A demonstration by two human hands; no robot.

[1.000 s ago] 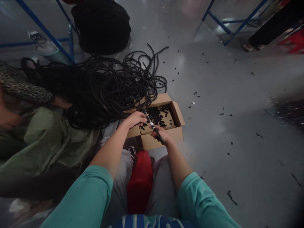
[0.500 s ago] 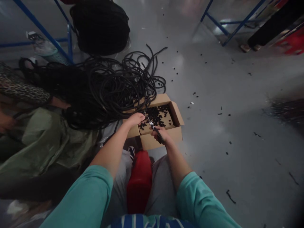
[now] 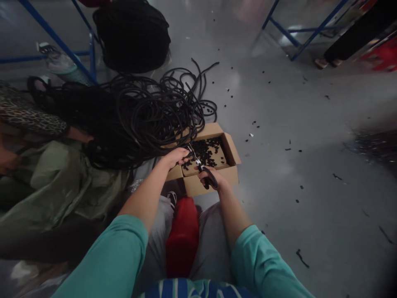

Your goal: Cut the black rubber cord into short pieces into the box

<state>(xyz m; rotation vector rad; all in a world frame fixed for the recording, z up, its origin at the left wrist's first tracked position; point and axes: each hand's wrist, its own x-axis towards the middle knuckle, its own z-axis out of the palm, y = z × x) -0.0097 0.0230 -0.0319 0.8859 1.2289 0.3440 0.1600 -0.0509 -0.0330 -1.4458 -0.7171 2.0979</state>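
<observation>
Right hand (image 3: 218,177) is wrapped round the handles of a pair of scissors (image 3: 198,162), the silver blades parted and aimed toward the far side of the box. Left hand (image 3: 178,157) has its fingertips drawn together just beside the blades, apparently pinching a length of black cord (image 3: 144,124); the gripped end is mostly hidden.

Risks, as judged. Fingertips sit very near the cutting edges; a slip of the cord or a short grip could bring a blade onto skin. Uneven feed between strokes would likely give pieces of unequal length. The tangle could snag and tug the pinched end off line. Offcuts could jump clear of the cardboard box (image 3: 201,187) and land on the floor (image 3: 266,174), where similar small dark bits lie scattered.

Appearance. Scissors: dark looped handles, narrow bright blades, held above the box. Cord: matt black, round, apparently flexible; heaped in loose overlapping loops on the floor to the left and beyond, some lying across the box's far left flap. Inside the box, short black pieces (image 3: 203,148) are strewn thickly toward the far side, thinner at right. Further left, a co-worker's leopard-print sleeve (image 3: 34,114) reaches toward the heap.
</observation>
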